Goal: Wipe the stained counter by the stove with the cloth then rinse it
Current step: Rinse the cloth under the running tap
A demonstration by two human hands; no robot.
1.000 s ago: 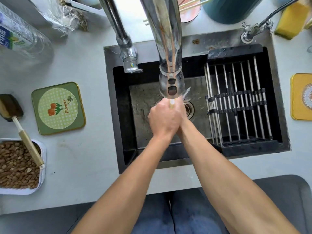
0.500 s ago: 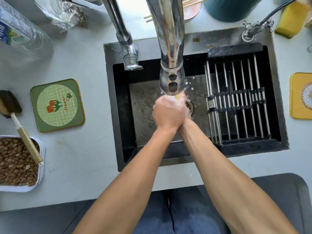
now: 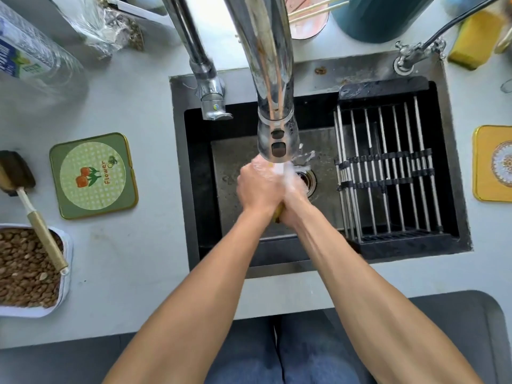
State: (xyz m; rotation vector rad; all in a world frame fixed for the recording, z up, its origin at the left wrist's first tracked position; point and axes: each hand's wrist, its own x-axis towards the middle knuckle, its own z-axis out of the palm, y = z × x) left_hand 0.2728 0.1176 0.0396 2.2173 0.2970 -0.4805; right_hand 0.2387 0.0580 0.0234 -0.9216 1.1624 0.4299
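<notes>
Left hand: your left hand [image 3: 259, 187] is clenched around the cloth [image 3: 278, 213].
Right hand: your right hand [image 3: 294, 196] squeezes the same cloth, pressed against the left.
Cloth: only a yellow sliver shows between your palms, under the faucet [image 3: 277, 139] stream, over the sink [image 3: 205, 173].

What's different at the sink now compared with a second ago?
Not much. Both hands, left hand and right hand, edged up closer under the faucet head, and water now splashes over the knuckles. A sliver of the yellow cloth shows between the wrists; a second ago a bit showed at the fingertips instead. The hands stay clasped together over the sink; the drying rack and green coaster are unchanged.
</notes>
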